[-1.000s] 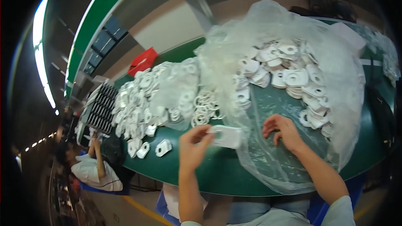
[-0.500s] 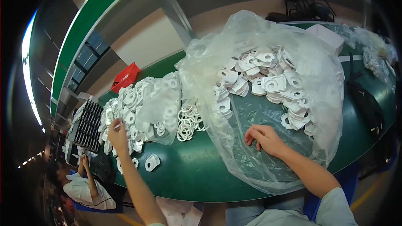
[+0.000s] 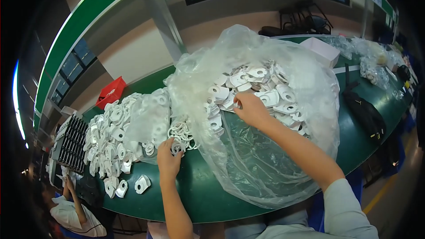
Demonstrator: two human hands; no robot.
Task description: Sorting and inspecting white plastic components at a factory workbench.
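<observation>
My left hand point(image 3: 168, 161) is at the near edge of a small heap of white rings point(image 3: 181, 129), thumb and fingers closed about one white ring point(image 3: 177, 148). My right hand point(image 3: 250, 108) reaches over a large clear plastic bag point(image 3: 252, 168) to the white flat parts with round holes point(image 3: 241, 79) heaped on it. Its fingers are curled down among those parts, and what they grip is partly hidden. Left of the rings lies a bigger pile of white holed pieces point(image 3: 116, 135), partly under a smaller clear bag point(image 3: 148, 119). One loose white piece point(image 3: 142, 184) sits nearer me.
A red bin point(image 3: 111, 92) and a black slotted rack point(image 3: 71, 144) stand at the left, near another person point(image 3: 77, 217). At the right are a white box point(image 3: 319, 51), a black bag point(image 3: 365, 110) and crumpled clear plastic point(image 3: 376, 68). The table point(image 3: 208, 194) is green.
My left hand has moved right, from the big pile of white pieces to the rings. My right hand has gone forward and left to the parts on the large bag. The view has shifted.
</observation>
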